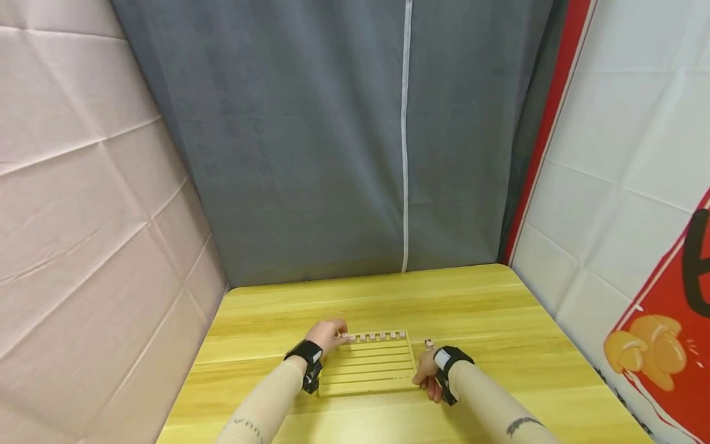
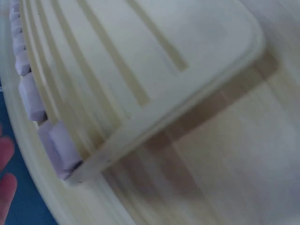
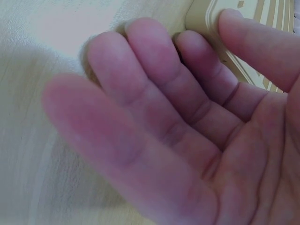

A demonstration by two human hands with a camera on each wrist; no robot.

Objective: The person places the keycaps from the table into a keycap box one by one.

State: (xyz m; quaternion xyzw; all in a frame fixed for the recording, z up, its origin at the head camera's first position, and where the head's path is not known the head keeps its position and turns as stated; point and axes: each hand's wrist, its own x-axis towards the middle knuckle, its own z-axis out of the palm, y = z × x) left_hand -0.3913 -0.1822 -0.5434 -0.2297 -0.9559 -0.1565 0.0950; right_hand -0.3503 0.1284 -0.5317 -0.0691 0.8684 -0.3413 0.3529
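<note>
A pale yellow slotted board lies on the table, with long parallel grooves across it. Small pale pink blocks stand in a row along its far edge, two of them close together at the left end. My left hand is at the far left corner, fingers bent over the end blocks. In the left wrist view, two left fingertips show apart from the blocks. At the near right corner my right hand pinches the board's edge, thumb on its rim and index finger at its side; the other fingers curl loosely.
One small block with a dark mark lies on the wood-grain table just beyond my right hand. A grey curtain hangs behind the table. Pale fabric walls stand on both sides.
</note>
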